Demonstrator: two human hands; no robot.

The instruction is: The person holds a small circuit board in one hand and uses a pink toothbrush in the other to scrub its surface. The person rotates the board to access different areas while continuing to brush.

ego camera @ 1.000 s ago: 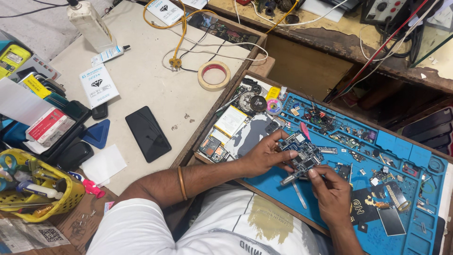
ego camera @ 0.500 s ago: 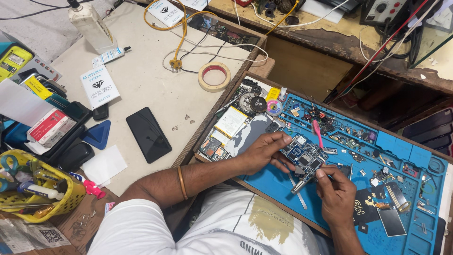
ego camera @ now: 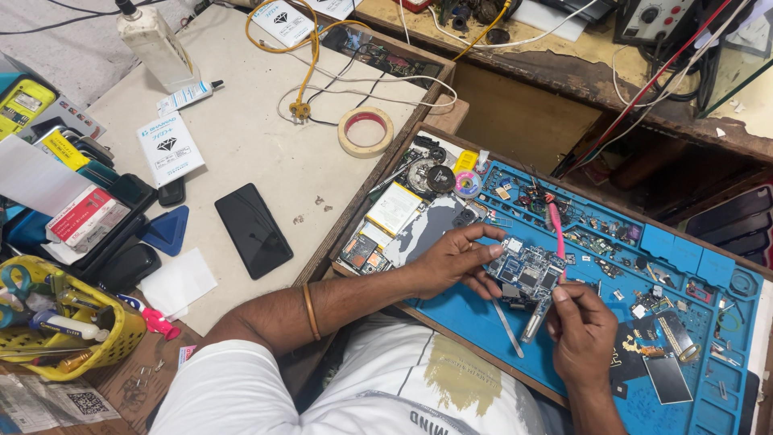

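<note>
Blue repair mat [ego camera: 708, 274]: L hand [ego camera: 455, 262] pinches 1 circuit board [ego camera: 527, 272], R hand [ego camera: 581, 330] grips 1 pink brush [ego camera: 557, 234].

Cluttered blue mat [ego camera: 684, 258]; bare tabletop [ego camera: 241, 153] leftward

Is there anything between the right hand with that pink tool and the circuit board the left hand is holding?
Nothing visible. The right hand holds the pink tool against the right edge of the circuit board, which the left hand steadies from the other side over the blue mat. Loose small parts lie beyond it.
</note>
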